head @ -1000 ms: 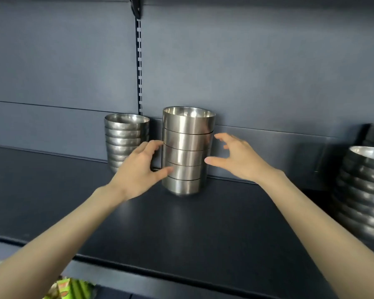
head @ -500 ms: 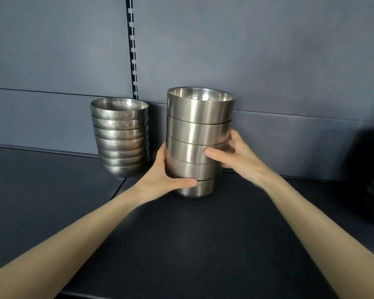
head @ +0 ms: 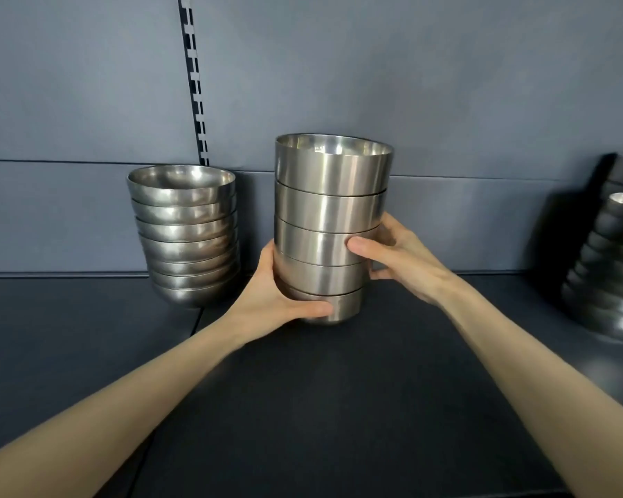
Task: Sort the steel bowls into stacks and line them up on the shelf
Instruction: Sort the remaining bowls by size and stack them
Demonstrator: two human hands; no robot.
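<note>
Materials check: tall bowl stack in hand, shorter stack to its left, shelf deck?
The tall bowl stack looks like brushed steel: satin sheen with soft vertical light streaks. The shorter stack also looks like steel but shinier, with blotchy, mirror-like reflections. The shelf deck is dark and matte with no glare, probably painted metal, though the look leaves that open.

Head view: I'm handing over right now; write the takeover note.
Left hand grips the middle stack near its base; right hand grips it halfway up.
It stands upright, five bowls; whether it rests on the shelf is unclear.
Done: left stack set by the back wall; right stack at the frame edge.
To do: line the middle stack up with them, release.
</note>
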